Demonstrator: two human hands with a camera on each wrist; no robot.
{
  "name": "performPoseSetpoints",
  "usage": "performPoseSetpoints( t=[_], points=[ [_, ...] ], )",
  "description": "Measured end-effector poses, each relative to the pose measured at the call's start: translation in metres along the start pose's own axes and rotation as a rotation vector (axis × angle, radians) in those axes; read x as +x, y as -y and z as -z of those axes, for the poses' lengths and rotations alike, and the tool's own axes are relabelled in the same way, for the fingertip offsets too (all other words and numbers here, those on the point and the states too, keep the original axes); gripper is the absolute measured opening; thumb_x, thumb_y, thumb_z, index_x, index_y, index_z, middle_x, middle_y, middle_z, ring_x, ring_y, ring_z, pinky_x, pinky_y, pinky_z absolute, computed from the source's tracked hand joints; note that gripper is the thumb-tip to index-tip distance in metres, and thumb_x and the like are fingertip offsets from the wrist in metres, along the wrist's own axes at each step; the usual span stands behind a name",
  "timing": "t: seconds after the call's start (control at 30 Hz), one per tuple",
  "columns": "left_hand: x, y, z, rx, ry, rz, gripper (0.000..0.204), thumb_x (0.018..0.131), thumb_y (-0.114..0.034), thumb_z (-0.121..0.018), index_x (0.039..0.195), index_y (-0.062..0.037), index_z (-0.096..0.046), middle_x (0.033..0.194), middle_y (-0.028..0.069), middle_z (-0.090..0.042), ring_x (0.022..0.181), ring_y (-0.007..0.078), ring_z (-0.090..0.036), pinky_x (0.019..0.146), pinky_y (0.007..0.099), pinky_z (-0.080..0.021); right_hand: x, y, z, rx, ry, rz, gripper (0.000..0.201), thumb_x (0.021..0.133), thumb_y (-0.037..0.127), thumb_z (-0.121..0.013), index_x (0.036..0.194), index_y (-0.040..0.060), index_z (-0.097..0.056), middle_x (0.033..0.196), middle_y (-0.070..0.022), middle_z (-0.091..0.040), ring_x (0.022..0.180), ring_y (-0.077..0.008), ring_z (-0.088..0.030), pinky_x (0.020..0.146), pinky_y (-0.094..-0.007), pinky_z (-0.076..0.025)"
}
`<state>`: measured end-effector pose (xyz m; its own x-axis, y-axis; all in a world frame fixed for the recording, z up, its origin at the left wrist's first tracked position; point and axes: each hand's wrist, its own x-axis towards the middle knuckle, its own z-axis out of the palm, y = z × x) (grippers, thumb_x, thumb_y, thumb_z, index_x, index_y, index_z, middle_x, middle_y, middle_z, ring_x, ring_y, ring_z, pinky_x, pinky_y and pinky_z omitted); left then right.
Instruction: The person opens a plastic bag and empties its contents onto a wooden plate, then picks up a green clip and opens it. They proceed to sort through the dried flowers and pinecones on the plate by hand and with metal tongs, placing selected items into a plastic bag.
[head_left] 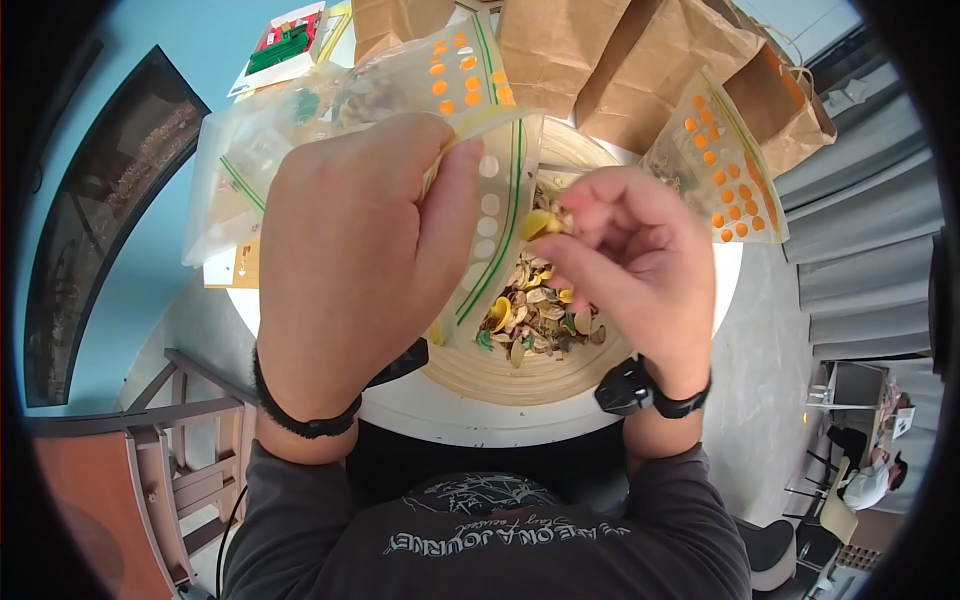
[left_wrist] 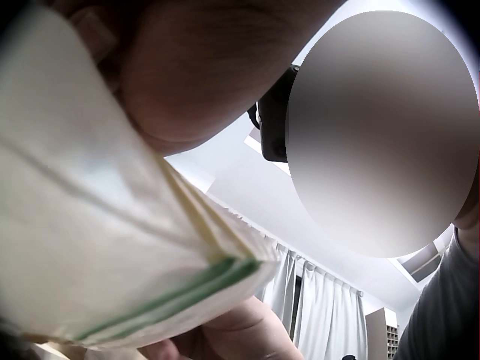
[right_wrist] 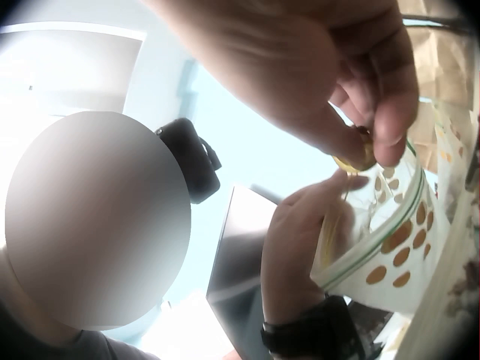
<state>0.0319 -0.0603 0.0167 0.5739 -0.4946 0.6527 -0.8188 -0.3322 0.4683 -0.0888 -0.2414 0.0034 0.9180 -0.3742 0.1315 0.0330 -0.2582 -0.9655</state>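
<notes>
My left hand [head_left: 355, 240] grips the rim of a clear zip bag [head_left: 490, 225] with a green seal line and round dots. In the right wrist view the bag [right_wrist: 379, 259] hangs with its mouth open, orange dots on its side. Thumb and fingers of my right hand [head_left: 645, 270] pinch a small yellow curved piece [head_left: 537, 224], like a shell or dried petal. This yellow piece [right_wrist: 358, 156] is just above the bag's mouth in the right wrist view. Below, a round woven tray [head_left: 475, 375] bears a heap of dried potpourri-like bits [head_left: 545, 325], some yellow, some green.
More dotted zip bags stand around the tray, one at the right [head_left: 720, 170] and one behind my left hand [head_left: 400, 75]. Brown paper bags [head_left: 650, 60] line the back of the white table [head_left: 430, 425]. A red and green box [head_left: 285, 45] lies at the back left.
</notes>
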Motion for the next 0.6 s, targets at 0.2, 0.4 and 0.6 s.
performPoseSetpoints(
  t=[0.2, 0.4, 0.6],
  points=[
    [-0.001, 0.001, 0.001, 0.014, 0.005, -0.008, 0.013, 0.097, -0.009, -0.075, 0.099, 0.0034, -0.075, 0.057, 0.007, -0.058, 0.049, 0.0109, -0.048, 0.05, 0.0297, -0.036, 0.003, -0.008, -0.011, 0.166, -0.012, 0.092, 0.027, 0.094, -0.006, -0.077, 0.12, -0.0048, -0.07, 0.097, -0.0077, -0.077, 0.082, -0.0102, -0.076, 0.066, -0.0208, -0.059],
    [0.001, 0.002, 0.004, 0.004, -0.033, 0.034, 0.016, 0.099, -0.012, -0.073, 0.1, 0.0039, -0.076, 0.06, 0.0051, -0.062, 0.053, 0.0073, -0.051, 0.052, 0.0277, -0.039, 0.0, 0.0, 0.025, -0.4, 0.005, 0.117, 0.02, 0.086, -0.004, -0.082, 0.105, -0.0012, -0.075, 0.08, -0.0058, -0.075, 0.072, -0.0081, -0.072, 0.059, -0.0244, -0.054],
    [0.003, 0.008, 0.007, 0.014, -0.291, 0.178, 0.021, 0.101, -0.015, -0.073, 0.102, 0.0052, -0.076, 0.065, 0.002, -0.065, 0.059, 0.0043, -0.052, 0.055, 0.0257, -0.04, -0.001, 0.001, 0.036, -0.961, 0.383, -0.041, 0.022, 0.076, 0.011, -0.077, 0.098, 0.0054, -0.077, 0.085, -0.0151, -0.076, 0.085, -0.0391, -0.072, 0.075, -0.0482, -0.057]
  ],
)
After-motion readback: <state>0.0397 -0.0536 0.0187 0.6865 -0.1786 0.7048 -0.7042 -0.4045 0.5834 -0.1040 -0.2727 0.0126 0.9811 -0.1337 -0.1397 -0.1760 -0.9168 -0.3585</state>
